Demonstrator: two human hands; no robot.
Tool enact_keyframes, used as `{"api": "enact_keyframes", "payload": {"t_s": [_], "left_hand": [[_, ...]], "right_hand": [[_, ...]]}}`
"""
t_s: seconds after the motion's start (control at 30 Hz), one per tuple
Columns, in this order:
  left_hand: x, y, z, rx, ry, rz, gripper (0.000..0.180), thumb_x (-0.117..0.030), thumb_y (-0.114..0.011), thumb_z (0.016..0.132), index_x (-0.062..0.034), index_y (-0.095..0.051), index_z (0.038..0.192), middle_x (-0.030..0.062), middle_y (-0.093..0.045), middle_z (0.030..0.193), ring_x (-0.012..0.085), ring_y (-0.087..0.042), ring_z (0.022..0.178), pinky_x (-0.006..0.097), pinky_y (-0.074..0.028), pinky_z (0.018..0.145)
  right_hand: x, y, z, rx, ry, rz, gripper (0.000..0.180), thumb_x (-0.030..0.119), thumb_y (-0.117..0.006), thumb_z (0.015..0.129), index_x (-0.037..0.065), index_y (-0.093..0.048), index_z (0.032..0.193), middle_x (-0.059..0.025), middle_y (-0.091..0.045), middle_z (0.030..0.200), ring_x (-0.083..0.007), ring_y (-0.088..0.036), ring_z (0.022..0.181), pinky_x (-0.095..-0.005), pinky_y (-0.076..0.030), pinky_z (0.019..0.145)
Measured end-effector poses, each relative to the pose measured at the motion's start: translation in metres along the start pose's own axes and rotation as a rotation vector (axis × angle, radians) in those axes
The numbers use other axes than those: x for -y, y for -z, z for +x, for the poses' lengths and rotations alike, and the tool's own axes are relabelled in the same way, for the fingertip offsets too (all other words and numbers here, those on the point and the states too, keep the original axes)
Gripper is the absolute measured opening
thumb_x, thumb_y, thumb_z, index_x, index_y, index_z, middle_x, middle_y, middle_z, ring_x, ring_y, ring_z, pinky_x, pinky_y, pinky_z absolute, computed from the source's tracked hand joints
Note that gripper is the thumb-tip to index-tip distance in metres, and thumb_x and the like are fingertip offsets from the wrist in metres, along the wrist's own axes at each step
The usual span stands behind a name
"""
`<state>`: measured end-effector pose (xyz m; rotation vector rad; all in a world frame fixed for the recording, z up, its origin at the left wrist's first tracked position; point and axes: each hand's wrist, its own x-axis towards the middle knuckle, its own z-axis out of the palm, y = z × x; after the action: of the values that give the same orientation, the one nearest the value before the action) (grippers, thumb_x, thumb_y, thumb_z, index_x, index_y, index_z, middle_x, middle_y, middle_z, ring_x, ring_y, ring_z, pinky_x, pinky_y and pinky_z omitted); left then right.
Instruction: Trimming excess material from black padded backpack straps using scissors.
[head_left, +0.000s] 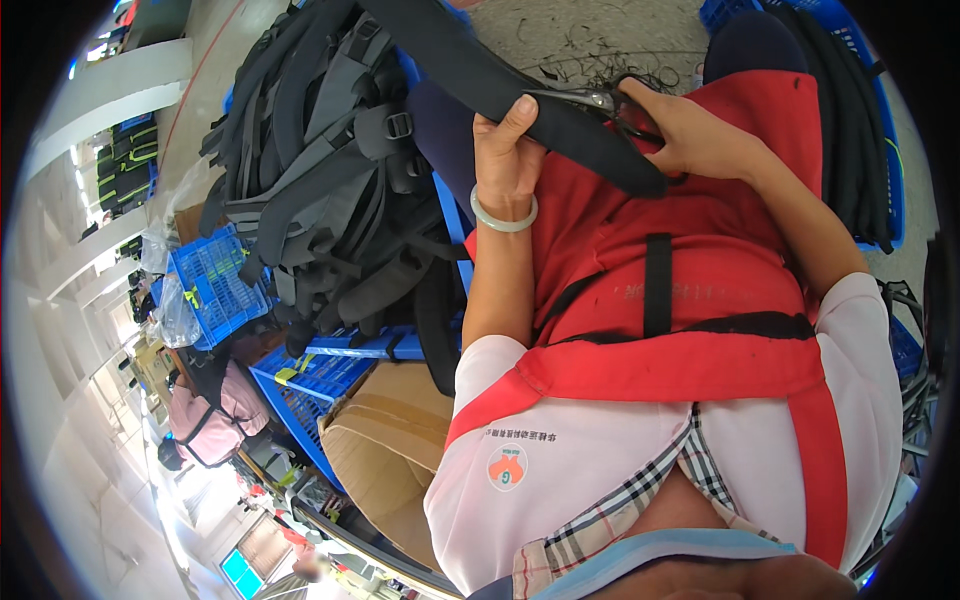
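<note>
Strap and scissors over the lap

A long, padded black strap (540, 100) runs slantwise from upper left down to the right across a red apron; dark-handled scissors (615, 108) lie against its upper edge, blades pointing left.

Single head-worn fisheye view, looking steeply down, close over the lap

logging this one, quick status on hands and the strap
Left hand gripping black padded strap from below. Right hand on scissors at strap. Pile of grey-black backpacks close on the left.
</note>
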<state>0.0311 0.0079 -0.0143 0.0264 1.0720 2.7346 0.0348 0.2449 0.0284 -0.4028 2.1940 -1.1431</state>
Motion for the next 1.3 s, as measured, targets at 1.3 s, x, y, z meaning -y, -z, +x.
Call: {"api": "enact_keyframes", "payload": {"t_s": [1.3], "left_hand": [[0.01, 0.003, -0.002, 0.018, 0.019, -0.023, 0.02, -0.008, -0.066, 0.087, -0.0041, -0.061, 0.106, 0.0119, -0.066, 0.1, 0.0279, -0.065, 0.094, 0.044, -0.055, 0.083]], "right_hand": [[-0.013, -0.023, 0.018, -0.24, 0.215, -0.168, 0.03, 0.01, -0.064, 0.083, 0.002, -0.045, 0.106, -0.0238, -0.063, 0.085, -0.0425, -0.061, 0.081, -0.047, -0.047, 0.067]]}}
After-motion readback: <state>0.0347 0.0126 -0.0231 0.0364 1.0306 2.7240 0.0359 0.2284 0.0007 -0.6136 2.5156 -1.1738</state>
